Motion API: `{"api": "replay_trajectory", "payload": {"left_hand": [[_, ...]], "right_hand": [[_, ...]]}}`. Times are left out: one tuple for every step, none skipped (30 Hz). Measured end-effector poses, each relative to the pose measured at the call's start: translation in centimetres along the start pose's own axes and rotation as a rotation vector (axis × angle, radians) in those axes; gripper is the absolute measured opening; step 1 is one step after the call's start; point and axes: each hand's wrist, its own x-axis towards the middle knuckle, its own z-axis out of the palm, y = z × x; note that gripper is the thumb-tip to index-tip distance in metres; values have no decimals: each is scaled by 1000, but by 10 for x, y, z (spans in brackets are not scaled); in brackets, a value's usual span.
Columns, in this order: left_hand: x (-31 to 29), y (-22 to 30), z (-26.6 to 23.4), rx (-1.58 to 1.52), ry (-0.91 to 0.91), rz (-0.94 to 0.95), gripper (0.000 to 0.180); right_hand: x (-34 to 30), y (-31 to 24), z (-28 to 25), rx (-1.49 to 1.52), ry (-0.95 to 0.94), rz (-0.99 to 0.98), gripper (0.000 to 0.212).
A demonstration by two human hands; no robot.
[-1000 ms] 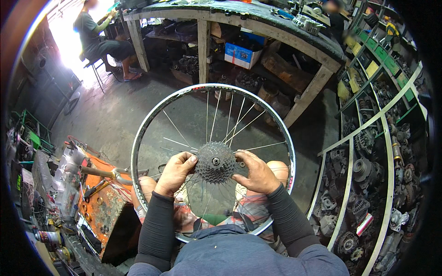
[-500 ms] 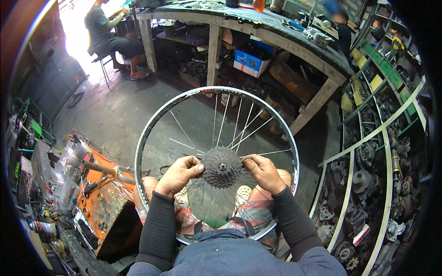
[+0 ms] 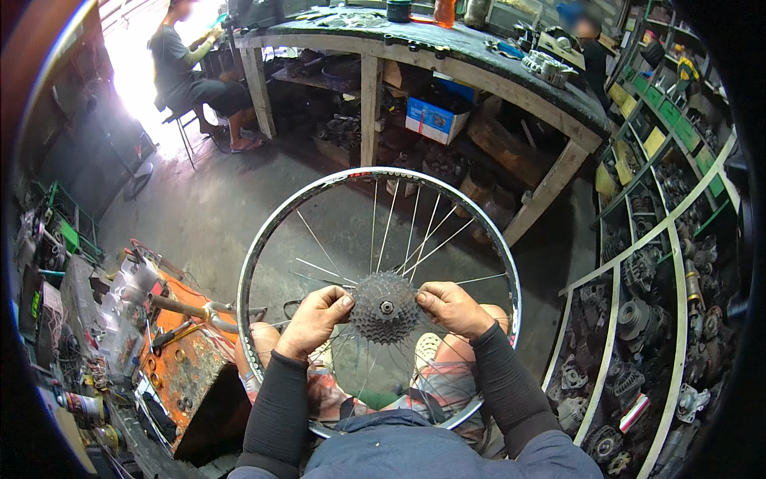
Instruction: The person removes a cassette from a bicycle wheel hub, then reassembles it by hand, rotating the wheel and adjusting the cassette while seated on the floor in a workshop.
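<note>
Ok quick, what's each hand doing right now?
Left hand: closed, fingers gripping the left edge of the cassette on the bicycle wheel.
Right hand: closed, gripping the cassette's right edge.

I see both hands pinned at the cassette [image 3: 385, 306]: left hand [image 3: 313, 321] and right hand [image 3: 452, 307] touch its sides. Spokes [image 3: 415, 239] fan above; gaps between them are narrow. The rim [image 3: 263, 239] encircles everything. An orange machine [image 3: 179, 363] crowds the left; shelves [image 3: 646, 295] crowd the right. Open floor [image 3: 215, 215] lies beyond.
</note>
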Motion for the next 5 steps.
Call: {"api": "replay_trajectory", "payload": {"left_hand": [[1,-1,0,25,-8,14,29],[1,-2,0,55,2,27,29],[2,-3,0,84,13,40,29],[2,-4,2,111,23,55,29],[4,-4,3,115,16,52,29]], "right_hand": [[-1,-3,-3,8,-21,1,36],[-2,-5,-5,17,-42,1,35],[-2,-5,-7,12,-46,5,35],[-3,-7,-8,4,-49,10,35],[-4,-7,-10,-4,-53,15,36]]}}
